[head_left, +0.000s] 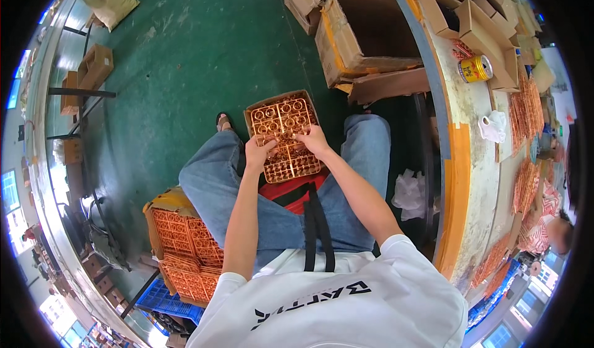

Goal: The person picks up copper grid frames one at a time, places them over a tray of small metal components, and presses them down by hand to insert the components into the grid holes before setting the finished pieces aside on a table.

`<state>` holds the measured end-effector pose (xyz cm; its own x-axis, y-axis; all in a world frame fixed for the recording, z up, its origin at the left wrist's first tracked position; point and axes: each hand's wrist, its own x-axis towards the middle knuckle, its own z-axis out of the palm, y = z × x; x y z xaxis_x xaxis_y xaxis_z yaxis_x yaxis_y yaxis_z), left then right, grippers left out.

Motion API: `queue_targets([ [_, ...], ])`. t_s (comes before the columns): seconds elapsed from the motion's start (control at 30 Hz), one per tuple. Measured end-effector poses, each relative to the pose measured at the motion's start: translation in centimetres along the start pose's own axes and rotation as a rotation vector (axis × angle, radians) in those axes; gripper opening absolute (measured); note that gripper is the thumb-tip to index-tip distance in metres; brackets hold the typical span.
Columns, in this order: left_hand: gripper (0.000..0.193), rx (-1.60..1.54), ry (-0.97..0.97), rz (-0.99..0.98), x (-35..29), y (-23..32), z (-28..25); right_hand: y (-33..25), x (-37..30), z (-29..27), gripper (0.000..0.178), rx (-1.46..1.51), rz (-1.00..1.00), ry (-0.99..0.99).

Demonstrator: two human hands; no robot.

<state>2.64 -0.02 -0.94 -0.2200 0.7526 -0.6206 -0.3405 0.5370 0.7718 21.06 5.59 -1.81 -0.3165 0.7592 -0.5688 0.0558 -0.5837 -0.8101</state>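
Observation:
Between my knees I have a copper-coloured moulded frame [289, 170] with round ring parts set in its grid. It lies over an open cardboard box [250, 118]. My left hand [257, 152] is closed on the frame's left side, its fingers bent in toward the middle. On the other side my right hand [313, 140] pinches near the middle of the frame, thumb and fingers together. Small parts under the fingertips are too fine to make out. Beneath the frame's lower edge a red surface [297, 193] shows between my thighs.
At my left stands a carton of stacked copper-coloured frames [185, 236] beside a blue crate [162, 298]. A large open carton [365, 32] is ahead to the right. The workbench [461, 193] on my right carries a yellow can [474, 69], cardboard trays and more frames [526, 113].

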Motion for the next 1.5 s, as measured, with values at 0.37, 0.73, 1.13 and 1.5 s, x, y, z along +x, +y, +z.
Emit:
queue_targets([
  [0.37, 0.028, 0.051, -0.019, -0.063, -0.2, 1.0, -0.5, -1.2, -0.5, 0.4, 0.019, 0.197, 0.068, -0.147],
  [0.73, 0.030, 0.254, 0.136, -0.182, 1.8, -1.2, -1.6, 0.2, 0.2, 1.2, 0.030, 0.045, -0.018, 0.017],
  [1.13, 0.026, -0.064, -0.151, 0.015, -1.2, 2.5, -2.0, -2.3, -1.0, -0.4, 0.019, 0.321, 0.210, -0.199],
  [1.5, 0.026, 0.306, -0.015, 0.008, -0.5, 1.6, -2.4, -1.0, -1.2, 0.7, 0.014, 0.043, -0.044, -0.195],
])
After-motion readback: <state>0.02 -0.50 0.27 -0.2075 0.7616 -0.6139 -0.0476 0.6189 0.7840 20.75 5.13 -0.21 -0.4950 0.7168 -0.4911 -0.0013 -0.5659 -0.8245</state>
